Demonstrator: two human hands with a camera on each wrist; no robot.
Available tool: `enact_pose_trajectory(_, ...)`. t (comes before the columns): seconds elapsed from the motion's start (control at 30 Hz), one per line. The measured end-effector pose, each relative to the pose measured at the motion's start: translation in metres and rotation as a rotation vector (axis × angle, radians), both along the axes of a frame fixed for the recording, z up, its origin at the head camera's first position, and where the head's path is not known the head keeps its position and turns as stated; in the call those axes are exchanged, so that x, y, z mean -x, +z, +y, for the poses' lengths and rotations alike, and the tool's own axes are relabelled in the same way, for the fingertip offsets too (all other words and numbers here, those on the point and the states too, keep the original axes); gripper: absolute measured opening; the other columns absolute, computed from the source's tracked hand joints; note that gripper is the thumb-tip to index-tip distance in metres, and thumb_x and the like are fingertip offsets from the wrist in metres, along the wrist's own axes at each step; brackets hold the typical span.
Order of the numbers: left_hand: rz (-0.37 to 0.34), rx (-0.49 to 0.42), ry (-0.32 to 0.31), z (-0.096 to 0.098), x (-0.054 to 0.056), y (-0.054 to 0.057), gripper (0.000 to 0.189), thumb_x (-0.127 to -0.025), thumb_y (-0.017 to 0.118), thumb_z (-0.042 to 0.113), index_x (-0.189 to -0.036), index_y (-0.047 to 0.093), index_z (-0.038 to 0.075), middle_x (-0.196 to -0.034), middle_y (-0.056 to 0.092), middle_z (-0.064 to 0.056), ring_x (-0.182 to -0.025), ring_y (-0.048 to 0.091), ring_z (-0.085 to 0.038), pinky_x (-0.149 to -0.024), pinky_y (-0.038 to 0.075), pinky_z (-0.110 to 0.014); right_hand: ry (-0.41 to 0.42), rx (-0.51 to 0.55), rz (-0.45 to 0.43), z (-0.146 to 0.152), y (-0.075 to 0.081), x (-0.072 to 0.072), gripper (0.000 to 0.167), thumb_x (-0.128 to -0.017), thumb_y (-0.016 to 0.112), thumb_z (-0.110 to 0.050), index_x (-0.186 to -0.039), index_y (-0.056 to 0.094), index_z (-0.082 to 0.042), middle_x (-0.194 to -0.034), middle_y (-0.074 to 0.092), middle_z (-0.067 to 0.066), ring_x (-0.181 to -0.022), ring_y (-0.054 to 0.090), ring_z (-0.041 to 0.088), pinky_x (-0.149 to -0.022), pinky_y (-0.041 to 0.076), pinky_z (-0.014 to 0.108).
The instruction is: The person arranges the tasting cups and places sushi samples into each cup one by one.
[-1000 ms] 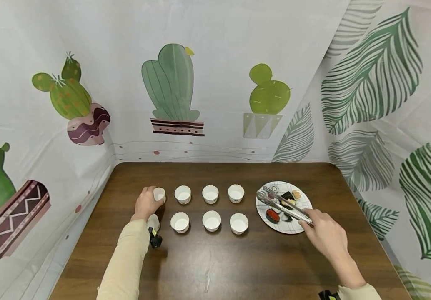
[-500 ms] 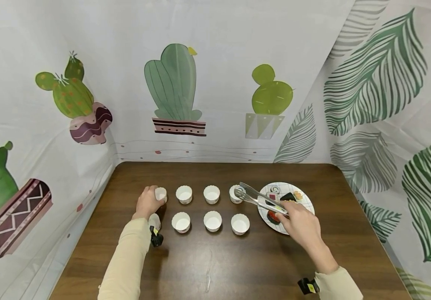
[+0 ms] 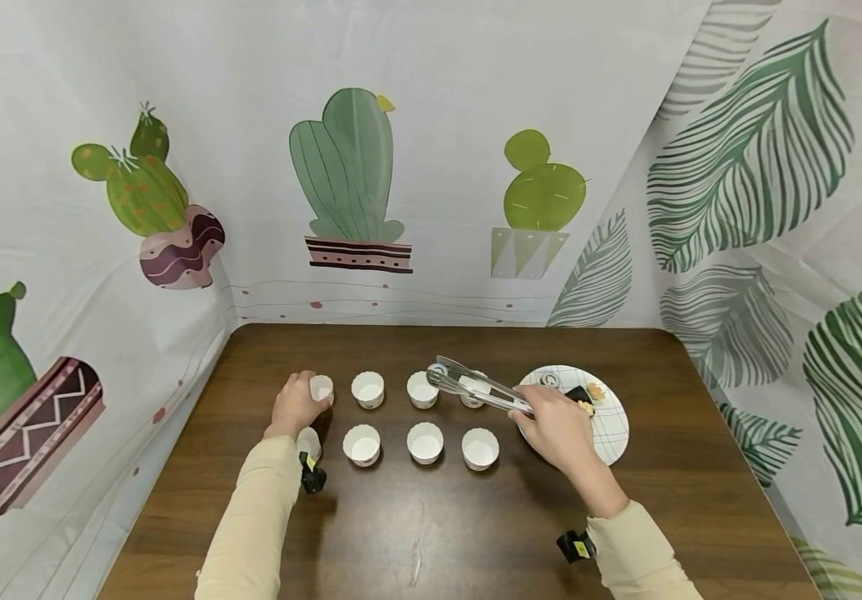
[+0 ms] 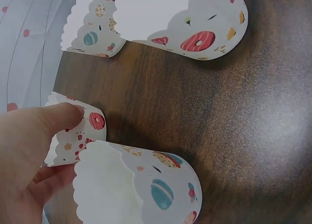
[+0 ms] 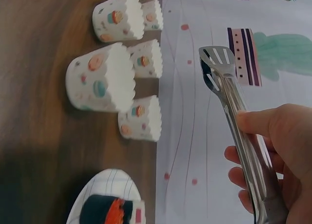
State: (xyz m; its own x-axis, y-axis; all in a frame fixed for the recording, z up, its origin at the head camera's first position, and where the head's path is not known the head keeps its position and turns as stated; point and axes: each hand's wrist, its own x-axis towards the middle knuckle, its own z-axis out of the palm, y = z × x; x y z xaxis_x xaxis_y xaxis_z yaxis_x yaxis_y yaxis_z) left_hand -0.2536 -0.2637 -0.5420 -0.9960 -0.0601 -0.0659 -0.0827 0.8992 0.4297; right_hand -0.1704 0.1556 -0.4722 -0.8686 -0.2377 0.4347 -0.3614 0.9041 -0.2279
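Observation:
My left hand [image 3: 298, 407] grips the back-left white baking cup [image 3: 322, 389], its thumb on the printed wall in the left wrist view. Metal tongs [image 3: 479, 387] lie in my right hand [image 3: 562, 425], which curls round their arms. Their slotted tips hover over the back row near a baking cup [image 3: 422, 390]. A small whitish shape shows at the tips in the head view; I cannot tell whether it is held. A checked plate [image 3: 613, 433] on the right bears several sushi pieces, including a dark one [image 3: 579, 395]; my right hand hides part of it.
Baking cups stand in two rows; the front row includes a cup [image 3: 362, 445], a middle cup [image 3: 425, 442] and a right cup [image 3: 479, 449]. My left wrist partly covers another cup [image 3: 308, 445]. A printed curtain [image 3: 446, 250] hangs behind the brown table [image 3: 371, 533].
My right hand has carried the tongs left from above the plate, over the back-right cup, towards the cup beside it. My left hand has stayed on its cup.

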Motion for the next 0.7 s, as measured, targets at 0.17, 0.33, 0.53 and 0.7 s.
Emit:
enact_pose_trajectory(0.17,-0.012,0.01,0.003,-0.001,-0.001,0.0,0.063,-0.078,0.069,0.028,-0.128,0.044,0.0,-0.122,0.047,-0.027,-0.103,0.052,-0.047,-0.083,0.042,-0.056,0.026,-0.025,0.02,-0.014,0.004,0.008,0.032,-0.076,0.073,-0.029,-0.103,0.066,-0.015,-0.087,0.066,0.0,-0.077,0.063,0.022,-0.059,0.048,0.038)
enact_pose_trajectory(0.33,-0.014,0.005,0.011,0.0,-0.002,0.002,0.063,-0.079,0.069,0.029,-0.129,0.044,0.001,-0.122,0.048,-0.026,-0.103,0.052,-0.048,-0.083,0.042,-0.056,0.039,-0.048,0.033,-0.028,0.007,0.017,0.032,-0.076,0.072,-0.029,-0.104,0.066,-0.015,-0.089,0.067,0.0,-0.078,0.063,0.022,-0.056,0.048,0.037)
enact_pose_trajectory(0.53,-0.026,0.012,0.016,0.001,-0.003,0.004,0.062,-0.078,0.069,0.031,-0.128,0.044,0.002,-0.122,0.048,-0.027,-0.105,0.052,-0.047,-0.083,0.043,-0.056,0.057,-0.079,-0.008,-0.049,0.012,0.025,0.033,-0.078,0.07,-0.03,-0.107,0.065,-0.016,-0.095,0.067,0.0,-0.082,0.063,0.021,-0.057,0.049,0.036)
enact_pose_trajectory(0.7,-0.035,0.006,0.024,0.0,-0.003,0.006,0.062,-0.078,0.068,0.031,-0.128,0.043,0.003,-0.122,0.049,-0.028,-0.105,0.052,-0.047,-0.083,0.043,-0.056,0.094,-0.094,-0.027,-0.066,0.014,0.032,0.033,-0.079,0.07,-0.032,-0.107,0.065,-0.016,-0.097,0.067,-0.002,-0.083,0.062,0.019,-0.061,0.049,0.033)
